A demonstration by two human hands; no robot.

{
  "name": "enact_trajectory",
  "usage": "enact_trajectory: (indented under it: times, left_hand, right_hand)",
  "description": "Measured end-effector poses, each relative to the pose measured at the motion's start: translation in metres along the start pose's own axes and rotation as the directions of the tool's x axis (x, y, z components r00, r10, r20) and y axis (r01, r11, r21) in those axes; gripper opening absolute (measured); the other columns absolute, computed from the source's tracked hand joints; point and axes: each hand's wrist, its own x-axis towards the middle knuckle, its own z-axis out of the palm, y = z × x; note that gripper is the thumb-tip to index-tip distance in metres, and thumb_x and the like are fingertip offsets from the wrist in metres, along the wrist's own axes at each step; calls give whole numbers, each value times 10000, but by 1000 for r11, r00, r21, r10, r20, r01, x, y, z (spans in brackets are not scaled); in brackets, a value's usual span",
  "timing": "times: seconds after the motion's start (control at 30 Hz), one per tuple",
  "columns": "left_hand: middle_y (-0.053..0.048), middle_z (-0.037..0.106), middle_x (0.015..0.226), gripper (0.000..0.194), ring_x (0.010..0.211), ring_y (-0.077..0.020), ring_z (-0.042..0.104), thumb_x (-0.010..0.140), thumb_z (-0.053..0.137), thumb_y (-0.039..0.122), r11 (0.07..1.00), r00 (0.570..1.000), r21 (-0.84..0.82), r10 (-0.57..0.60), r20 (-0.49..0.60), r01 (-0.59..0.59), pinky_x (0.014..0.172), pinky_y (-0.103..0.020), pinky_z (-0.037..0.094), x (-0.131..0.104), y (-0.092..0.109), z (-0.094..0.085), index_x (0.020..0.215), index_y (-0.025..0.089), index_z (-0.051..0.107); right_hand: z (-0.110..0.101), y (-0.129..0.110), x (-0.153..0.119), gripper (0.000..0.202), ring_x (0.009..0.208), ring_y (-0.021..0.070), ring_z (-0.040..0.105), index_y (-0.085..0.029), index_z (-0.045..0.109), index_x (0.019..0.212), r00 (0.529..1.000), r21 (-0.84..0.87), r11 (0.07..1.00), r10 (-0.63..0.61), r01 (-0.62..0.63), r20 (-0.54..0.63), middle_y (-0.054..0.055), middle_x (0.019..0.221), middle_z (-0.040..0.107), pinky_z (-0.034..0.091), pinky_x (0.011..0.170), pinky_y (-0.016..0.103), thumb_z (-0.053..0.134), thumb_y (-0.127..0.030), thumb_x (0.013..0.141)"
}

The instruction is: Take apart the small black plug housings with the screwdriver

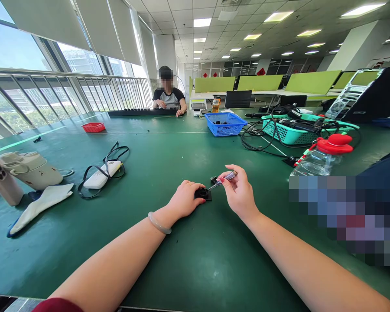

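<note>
My left hand (186, 198) is closed on a small black part (203, 195), its thumb and fingers at the left side of it, on the green table (156, 160). My right hand (240, 190) pinches a small screwdriver (229, 176) with a clear handle. The screwdriver slants down to the left, and its tip is at the black part; whether they touch is too small to tell. Another little black piece (213, 179) lies just behind the part, close to the screwdriver.
Left: a white device (102, 174) with a black strap, a cloth (43, 206), a phone (3, 182). Back: a red tray (93, 127), a blue basket (225, 129), a person (169, 97). Right: a teal basket (287, 135) with cables, a red-capped bottle (321, 158).
</note>
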Motion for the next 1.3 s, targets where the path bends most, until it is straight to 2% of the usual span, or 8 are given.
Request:
enact_trajectory:
  times: [0.13, 0.33, 0.63, 0.77, 0.93, 1.03, 1.2, 1.3]
  left_hand:
    - [-86, 714, 1193, 418, 1160, -274, 603, 838, 723, 281, 1000, 999, -1, 13, 29, -13, 1046, -422, 479, 0, 0, -1, 1247, 226, 657]
    - [-93, 722, 1161, 442, 1142, -285, 619, 836, 735, 303, 999, 999, 34, 28, 40, -30, 1015, -424, 493, 0, 1, -2, 1262, 227, 639]
    - [-101, 718, 1170, 455, 1101, -289, 627, 830, 752, 305, 995, 996, 65, 73, 48, -76, 989, -417, 489, -1, 3, -5, 1254, 200, 625]
    - [-91, 721, 1100, 360, 1042, -280, 629, 849, 731, 304, 991, 994, 83, 101, 49, -105, 943, -411, 497, -1, 1, -3, 1181, 196, 641]
    - [-67, 705, 1012, 171, 980, -258, 628, 892, 672, 299, 984, 991, 114, 132, 27, -134, 911, -393, 494, 0, -2, 0, 1034, 203, 666]
    - [-61, 708, 1030, 173, 982, -253, 625, 894, 669, 297, 986, 992, 108, 122, 36, -125, 913, -397, 496, 0, 0, -1, 1040, 204, 662]
    - [-83, 715, 1117, 345, 1056, -274, 621, 860, 715, 295, 990, 993, 90, 102, 56, -107, 951, -414, 497, -2, 3, -5, 1181, 197, 634]
    - [-92, 711, 1141, 399, 1092, -284, 616, 848, 729, 297, 991, 995, 96, 88, 52, -92, 973, -424, 497, -3, 4, -4, 1220, 198, 626]
  right_hand:
    - [1, 3, 1, 289, 801, 183, 739, -246, 487, 1207, 999, -14, 999, 33, -33, 41, 32, 892, 729, 627, 780, 373, 572, -272, 933]
    - [-4, -11, -3, 290, 790, 177, 708, -249, 462, 1262, 990, -52, 991, -125, 122, -65, 29, 862, 681, 616, 768, 360, 502, -236, 975]
    - [-2, -16, -6, 361, 722, 157, 679, -271, 458, 1274, 943, -100, 944, -298, 314, 146, 4, 852, 682, 605, 727, 310, 490, -132, 942]
    - [-1, -22, -9, 411, 812, 163, 712, -278, 448, 1300, 896, -49, 902, -417, 428, 151, 21, 928, 706, 616, 792, 321, 507, -102, 935]
    - [8, -25, -10, 375, 869, 162, 734, -285, 509, 1232, 841, -7, 876, -462, 483, 281, 25, 975, 725, 628, 790, 301, 499, -70, 925]
    - [8, -24, -11, 373, 835, 158, 738, -292, 507, 1232, 858, -14, 890, -434, 455, 273, 17, 962, 729, 632, 776, 299, 503, -76, 928]
    - [2, -23, -11, 379, 875, 182, 746, -285, 475, 1268, 913, -63, 911, -405, 408, 60, 36, 970, 733, 634, 808, 335, 538, -110, 937]
    - [2, -19, -9, 333, 869, 182, 748, -280, 486, 1235, 934, -103, 928, -355, 358, 48, 38, 959, 733, 633, 802, 336, 533, -123, 945]
